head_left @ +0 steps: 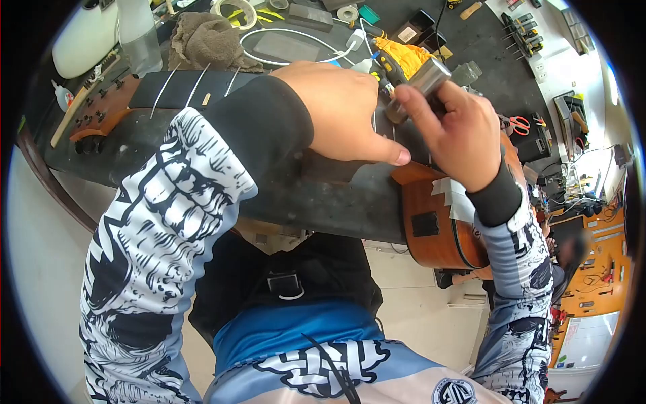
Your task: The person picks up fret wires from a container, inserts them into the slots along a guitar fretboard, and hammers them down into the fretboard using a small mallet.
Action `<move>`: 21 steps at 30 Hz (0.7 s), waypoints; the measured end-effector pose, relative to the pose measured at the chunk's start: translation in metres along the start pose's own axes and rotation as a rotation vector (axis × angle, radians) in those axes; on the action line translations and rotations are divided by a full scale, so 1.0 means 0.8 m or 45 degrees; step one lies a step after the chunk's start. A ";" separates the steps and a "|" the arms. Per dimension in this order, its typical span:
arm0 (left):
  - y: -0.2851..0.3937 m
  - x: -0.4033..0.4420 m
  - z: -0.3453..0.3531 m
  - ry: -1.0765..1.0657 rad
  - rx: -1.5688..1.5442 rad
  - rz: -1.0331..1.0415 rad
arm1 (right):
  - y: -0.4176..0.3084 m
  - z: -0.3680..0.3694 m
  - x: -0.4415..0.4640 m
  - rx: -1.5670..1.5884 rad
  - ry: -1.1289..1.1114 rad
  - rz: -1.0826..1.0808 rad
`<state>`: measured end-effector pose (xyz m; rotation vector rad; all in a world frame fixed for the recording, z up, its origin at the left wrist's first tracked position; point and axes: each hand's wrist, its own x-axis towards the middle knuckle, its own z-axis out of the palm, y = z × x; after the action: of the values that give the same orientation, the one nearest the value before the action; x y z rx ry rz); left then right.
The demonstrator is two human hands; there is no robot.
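A guitar lies across the dark bench, its headstock [108, 118] at the left and its brown body [437, 236] at the right. My left hand [336, 111] rests over the neck, palm down, with the thumb stretched out to the right; what lies under its fingers is hidden. Raised above the guitar's body end, my right hand [457, 131] grips a shiny metal cylinder [429, 75] between thumb and fingers. Pale tape [457, 195] sticks to the guitar body near my right wrist. Several white strips cross the dark-covered neck [178, 89].
A brown cloth [205, 42], a tape roll [235, 10], a looped white cable [259, 32] and a yellow cloth [404, 57] lie on the far side. Red-handled scissors [519, 125] are at the right. Another person [572, 252] is at the far right.
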<state>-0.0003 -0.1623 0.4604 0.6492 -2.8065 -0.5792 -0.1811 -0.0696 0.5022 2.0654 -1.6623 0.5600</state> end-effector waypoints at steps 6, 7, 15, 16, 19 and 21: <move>-0.004 -0.003 -0.003 0.004 -0.016 -0.007 | 0.000 0.006 0.003 -0.105 -0.072 -0.046; -0.004 -0.006 -0.003 0.038 -0.030 0.025 | -0.001 0.008 0.005 -0.102 -0.074 -0.045; -0.003 -0.004 -0.006 -0.023 -0.012 -0.028 | -0.002 0.011 0.004 -0.037 0.003 -0.033; -0.005 -0.003 -0.004 -0.003 0.006 -0.025 | -0.002 0.010 0.003 -0.137 -0.041 -0.054; -0.006 -0.004 -0.001 0.061 0.014 0.013 | -0.003 0.009 0.008 0.064 0.061 -0.016; -0.008 -0.008 0.002 0.107 -0.004 0.043 | -0.003 0.004 0.006 0.015 -0.056 0.028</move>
<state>0.0076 -0.1640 0.4560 0.6093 -2.7327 -0.5374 -0.1779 -0.0750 0.5019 2.0844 -1.7124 0.5367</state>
